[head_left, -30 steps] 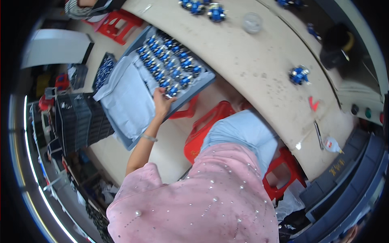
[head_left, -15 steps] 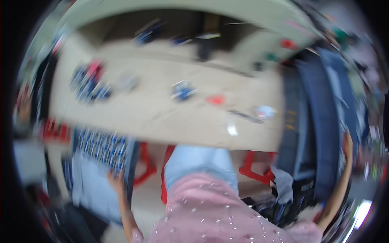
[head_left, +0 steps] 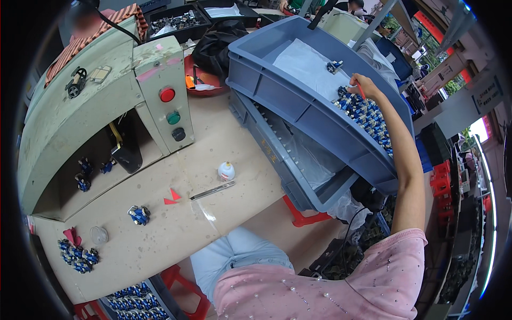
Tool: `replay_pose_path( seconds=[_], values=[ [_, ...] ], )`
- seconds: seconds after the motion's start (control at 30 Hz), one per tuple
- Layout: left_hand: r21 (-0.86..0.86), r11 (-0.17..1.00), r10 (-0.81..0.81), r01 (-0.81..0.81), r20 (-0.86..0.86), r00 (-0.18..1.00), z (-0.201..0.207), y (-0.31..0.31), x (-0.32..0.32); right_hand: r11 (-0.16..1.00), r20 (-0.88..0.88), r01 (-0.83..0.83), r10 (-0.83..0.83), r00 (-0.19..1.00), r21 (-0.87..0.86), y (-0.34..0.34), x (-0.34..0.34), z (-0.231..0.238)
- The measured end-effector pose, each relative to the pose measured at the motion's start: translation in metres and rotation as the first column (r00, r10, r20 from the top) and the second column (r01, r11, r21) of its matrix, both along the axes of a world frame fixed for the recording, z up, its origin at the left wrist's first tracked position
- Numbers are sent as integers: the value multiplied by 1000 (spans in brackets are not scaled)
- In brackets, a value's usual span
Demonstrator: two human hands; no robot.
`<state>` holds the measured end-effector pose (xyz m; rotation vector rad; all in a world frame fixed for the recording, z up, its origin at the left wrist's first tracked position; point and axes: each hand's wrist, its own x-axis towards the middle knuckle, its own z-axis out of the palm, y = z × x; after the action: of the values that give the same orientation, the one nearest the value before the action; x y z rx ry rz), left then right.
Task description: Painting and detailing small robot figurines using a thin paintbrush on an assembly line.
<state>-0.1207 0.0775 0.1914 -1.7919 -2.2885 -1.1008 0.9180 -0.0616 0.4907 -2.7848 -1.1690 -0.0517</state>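
Observation:
My right hand (head_left: 367, 87) reaches into the upper blue-grey plastic crate (head_left: 309, 96), at the top edge of a packed cluster of small blue-and-silver assemblies (head_left: 369, 120). Its fingers are bent and drawn together; what they grip, if anything, is hidden. A narrow red strip (head_left: 362, 92) shows along the fingers. One loose blue assembly (head_left: 334, 66) lies beyond the hand on a white sheet (head_left: 304, 61) in the crate. My left hand is out of view. On the table, another blue assembly (head_left: 139, 215) sits alone, and a group of them (head_left: 78, 256) lies at the left.
A second crate (head_left: 290, 178) sits under the first, offset. A green-grey machine (head_left: 90, 112) with red and green buttons stands on the table (head_left: 250, 197). Tweezers (head_left: 213, 190), a white bottle (head_left: 226, 170) and red triangles (head_left: 172, 197) lie near the front. A filled tray (head_left: 136, 304) is lower left.
The view has swung right, bringing the crates toward the middle. My right hand has moved from the crates' outer side into the upper crate. My left hand has left the view.

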Motion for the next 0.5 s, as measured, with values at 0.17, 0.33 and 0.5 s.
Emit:
replay_pose_path(
  seconds=[0.17,0.33,0.5],
  values=[
    [60,997,-57,56,12,998,57,17,64,993,-31,83,-86,996,-82,9,6,-12],
    [26,980,-197,198,-45,979,90,29,100,969,138,244,-237,962,-39,14,-16,-12],
    [-21,995,-93,94,21,995,88,36,120,921,248,390,-375,893,-10,18,0,-50]
  ],
)
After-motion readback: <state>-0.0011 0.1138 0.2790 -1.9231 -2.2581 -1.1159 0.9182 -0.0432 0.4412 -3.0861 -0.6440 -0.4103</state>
